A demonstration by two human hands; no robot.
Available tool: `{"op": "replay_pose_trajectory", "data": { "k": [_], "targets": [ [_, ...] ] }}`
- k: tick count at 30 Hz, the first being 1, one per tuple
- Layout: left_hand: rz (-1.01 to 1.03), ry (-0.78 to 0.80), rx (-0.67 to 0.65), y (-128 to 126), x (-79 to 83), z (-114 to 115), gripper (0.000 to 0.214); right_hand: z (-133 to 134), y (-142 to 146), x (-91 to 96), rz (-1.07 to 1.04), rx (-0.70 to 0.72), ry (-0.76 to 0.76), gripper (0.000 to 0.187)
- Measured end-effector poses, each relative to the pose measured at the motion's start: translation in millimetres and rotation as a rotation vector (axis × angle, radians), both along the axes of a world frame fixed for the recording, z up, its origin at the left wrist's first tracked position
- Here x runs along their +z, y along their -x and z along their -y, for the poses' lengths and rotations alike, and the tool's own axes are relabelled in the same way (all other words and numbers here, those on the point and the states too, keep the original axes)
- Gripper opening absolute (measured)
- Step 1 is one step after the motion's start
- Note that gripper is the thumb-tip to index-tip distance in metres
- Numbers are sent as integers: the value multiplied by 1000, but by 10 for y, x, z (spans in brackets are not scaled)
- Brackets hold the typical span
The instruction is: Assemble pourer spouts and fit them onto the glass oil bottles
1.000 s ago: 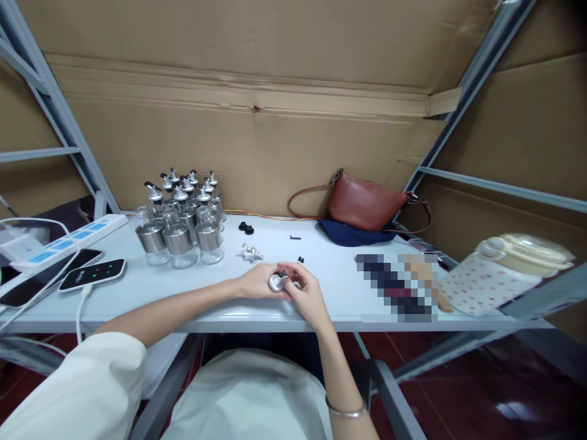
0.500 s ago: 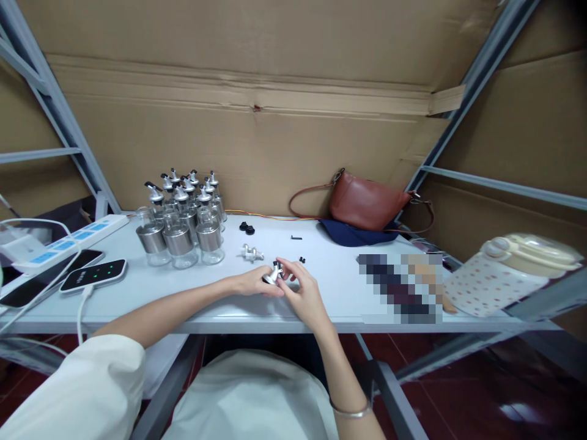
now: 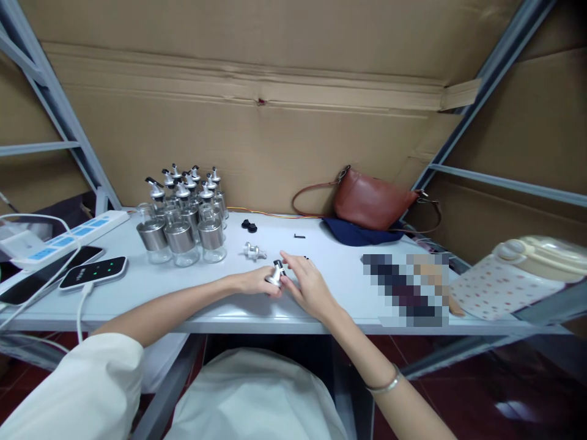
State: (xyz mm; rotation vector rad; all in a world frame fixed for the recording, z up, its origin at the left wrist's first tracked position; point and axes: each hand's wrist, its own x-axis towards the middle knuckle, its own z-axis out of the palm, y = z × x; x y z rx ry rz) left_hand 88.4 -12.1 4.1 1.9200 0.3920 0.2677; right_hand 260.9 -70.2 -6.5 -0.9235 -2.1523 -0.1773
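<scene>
In my left hand (image 3: 254, 282) is a silver pourer spout (image 3: 275, 278) with a black flip tip, gripped near the front edge of the table. My right hand (image 3: 308, 284) is close beside it on the right. Its fingers are stretched out past the tip, and the thumb is at the spout's side; whether it touches, I cannot tell. Just beyond my hands lies a second silver pourer (image 3: 254, 251) on its side. Two black caps (image 3: 249, 225) rest farther back. Small black pieces (image 3: 306, 258) are partly hidden behind my right fingers.
Several glass bottles with steel bands (image 3: 180, 237) stand at the left, many topped with pourers. A small black L-shaped piece (image 3: 299, 236) lies mid-table. Left are a power strip (image 3: 98, 225) and phones; right, a brown bag (image 3: 373, 198), a navy cloth item (image 3: 342, 234) and a dotted container (image 3: 490, 287).
My right fingers have straightened and loosened from around the spout's tip, and the right forearm has swung out to the right. My left hand keeps hold of the spout. The view has shifted slightly.
</scene>
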Motion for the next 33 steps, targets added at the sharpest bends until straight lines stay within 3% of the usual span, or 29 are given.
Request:
{"op": "replay_pose_trajectory", "data": {
  "k": [3, 5, 13, 18, 26, 33],
  "targets": [
    [-13, 44, -126, 12, 45, -3, 19, -16, 35, -18, 38, 50, 28, 41],
    [-16, 33, -112, 15, 66, 1, 20, -26, 45, -33, 13, 47, 29, 38],
    [-46, -105, 256, -26, -12, 37, 34, -44, 13, -64, -29, -130, 53, 27],
    [-5, -191, 187, -98, -18, 121, 27, -35, 14, -52, 62, -179, -71, 29],
    [31, -66, 99, -103, 70, 258, 26, 29, 20, 5, 33, -134, -263, 29],
    [81, -108, 59, -112, 94, 304, 22, 63, 35, 21, -8, -71, -348, 28]
  ]
}}
